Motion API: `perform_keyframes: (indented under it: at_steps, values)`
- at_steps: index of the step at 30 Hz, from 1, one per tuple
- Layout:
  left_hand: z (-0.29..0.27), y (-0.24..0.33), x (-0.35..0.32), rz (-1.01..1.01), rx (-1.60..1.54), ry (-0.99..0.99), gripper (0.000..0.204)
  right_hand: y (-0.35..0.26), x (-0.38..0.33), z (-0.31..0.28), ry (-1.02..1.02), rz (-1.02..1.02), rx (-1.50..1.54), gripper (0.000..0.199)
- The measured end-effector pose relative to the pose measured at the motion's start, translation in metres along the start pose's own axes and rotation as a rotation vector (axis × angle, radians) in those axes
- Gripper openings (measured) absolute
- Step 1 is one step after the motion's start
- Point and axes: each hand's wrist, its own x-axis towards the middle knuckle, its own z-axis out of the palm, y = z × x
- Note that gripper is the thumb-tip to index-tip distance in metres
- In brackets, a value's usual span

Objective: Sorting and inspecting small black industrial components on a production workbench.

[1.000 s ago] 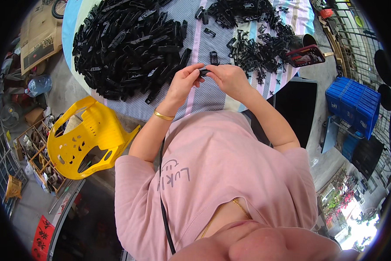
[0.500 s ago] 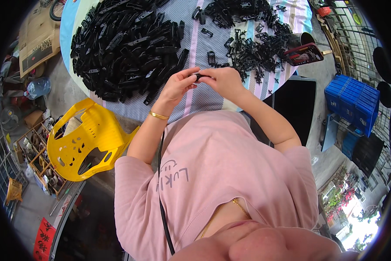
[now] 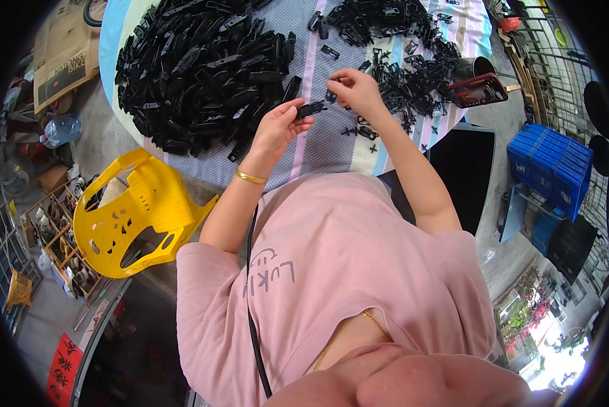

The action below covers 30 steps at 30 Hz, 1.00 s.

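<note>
Between the thumb and fingers of my left hand [image 3: 276, 130] is a long black plastic part [image 3: 310, 110], with a small prong at its right end. My right hand [image 3: 361, 93], just right of it and a little farther off, is closed in a pinch on a small black plastic piece [image 3: 331, 93], partly covered by the fingers. The two parts are apart. A big heap of long black parts [image 3: 196, 74] lies left of my hands. Smaller black frame-like pieces [image 3: 386, 20] and tiny cross-shaped ones [image 3: 413, 85] are spread to the right.
Everything lies on a round table with a patterned cloth [image 3: 318, 152]. A phone [image 3: 477, 91] leans on a metal cup [image 3: 481, 66] at the right edge. A yellow plastic chair [image 3: 125, 217] stands left, blue crates [image 3: 550, 163] stand right. A black cable [image 3: 251, 305] hangs down my front.
My hands have come apart. The right one has moved away to the far side with a small black piece in its fingers; the left still holds the long part, now more visible.
</note>
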Motion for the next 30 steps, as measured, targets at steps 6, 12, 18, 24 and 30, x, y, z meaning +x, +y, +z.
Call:
perform_keyframes:
  at_steps: [6,12,18,24,30]
  values:
    - [0.013,-0.001,-0.004,0.038,0.036,0.018,0.032,-0.017,-0.031,-0.001,-0.167,0.207,0.247,0.029]
    - [0.016,-0.004,-0.002,0.103,0.099,-0.013,0.033,-0.020,-0.043,-0.001,-0.200,0.344,0.247,0.031]
    - [0.018,-0.007,-0.005,0.174,0.241,0.009,0.032,-0.019,-0.049,0.002,-0.153,0.319,0.233,0.031]
    - [0.020,-0.007,-0.006,0.226,0.338,0.027,0.032,-0.016,-0.052,0.006,-0.068,0.228,0.216,0.031]
    - [0.016,-0.007,-0.006,0.265,0.456,0.042,0.033,-0.021,-0.052,0.004,-0.156,0.249,0.216,0.030]
